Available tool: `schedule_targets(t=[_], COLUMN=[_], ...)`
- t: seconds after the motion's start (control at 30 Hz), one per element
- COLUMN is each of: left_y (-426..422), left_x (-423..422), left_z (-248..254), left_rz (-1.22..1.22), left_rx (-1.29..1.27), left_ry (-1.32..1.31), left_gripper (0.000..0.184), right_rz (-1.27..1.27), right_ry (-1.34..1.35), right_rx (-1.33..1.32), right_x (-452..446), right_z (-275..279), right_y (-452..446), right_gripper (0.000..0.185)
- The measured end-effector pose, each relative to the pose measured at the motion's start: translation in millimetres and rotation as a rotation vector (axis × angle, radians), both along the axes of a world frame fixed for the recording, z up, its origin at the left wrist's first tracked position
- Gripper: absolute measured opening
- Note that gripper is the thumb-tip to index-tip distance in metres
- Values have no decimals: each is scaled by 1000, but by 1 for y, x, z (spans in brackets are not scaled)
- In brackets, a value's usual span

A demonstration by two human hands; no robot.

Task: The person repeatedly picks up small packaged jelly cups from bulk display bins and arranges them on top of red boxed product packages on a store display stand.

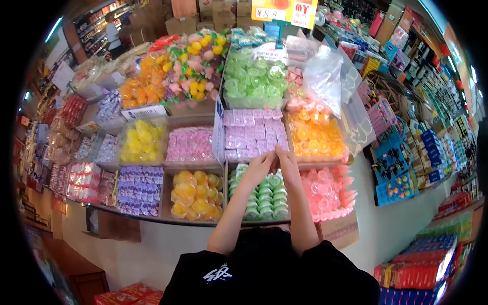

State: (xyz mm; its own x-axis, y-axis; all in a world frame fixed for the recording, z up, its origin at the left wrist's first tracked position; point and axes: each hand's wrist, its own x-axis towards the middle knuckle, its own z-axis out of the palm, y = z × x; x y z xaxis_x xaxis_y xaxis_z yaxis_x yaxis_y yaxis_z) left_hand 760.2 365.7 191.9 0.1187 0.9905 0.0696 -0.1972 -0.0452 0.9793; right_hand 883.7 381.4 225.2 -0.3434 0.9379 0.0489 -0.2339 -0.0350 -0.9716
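My left hand (258, 169) and my right hand (286, 161) meet over the front middle of the stall. Their fingers are drawn in against each other, and whatever lies between them, if anything, is hidden. Just beyond my fingertips are small lilac packs (254, 129) laid in tight rows. Under my wrists, green-lidded cups (265, 201) stand in stacked columns, partly covered by my forearms. Right of my right hand are orange jelly cups (315, 137) and pink jelly cups (323, 188).
Clear dividers split the stall into bins. Yellow cups (195, 195), purple packets (140, 190) and pink packs (190, 145) lie to the left. A clear plastic bag (323, 81) stands at the back right. A price sign (284, 12) rises behind. A cardboard box (339, 231) sits below.
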Motion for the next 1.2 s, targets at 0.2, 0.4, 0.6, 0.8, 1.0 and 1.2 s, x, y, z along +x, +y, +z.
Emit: schedule_targets(t=[0.2,0.4,0.6,0.8,1.0,1.2], left_y=[41,74,108,127,154,176], left_x=[-10,-24,-29,-34,-36,-34], left_z=[-23,-59,-90,-90,-106,-122], left_rz=[252,410,557,509,554,687], left_rx=[-198,-307,-328,-422,-351,-218], left_ry=[-51,30,52,33,-54,-201], left_gripper=[31,39,45,56,60,47], right_rz=[8,-67,-119,-78,-110,-115], right_ry=[-65,-96,-100,-251,-337,-171], right_rx=[9,-39,-96,-116,104,-48], right_x=[2,13,11,-5,-37,-76], right_z=[-14,-37,-57,-98,-133,-168], right_y=[46,90,122,153,185,221], right_gripper=[36,25,17,22,35,37])
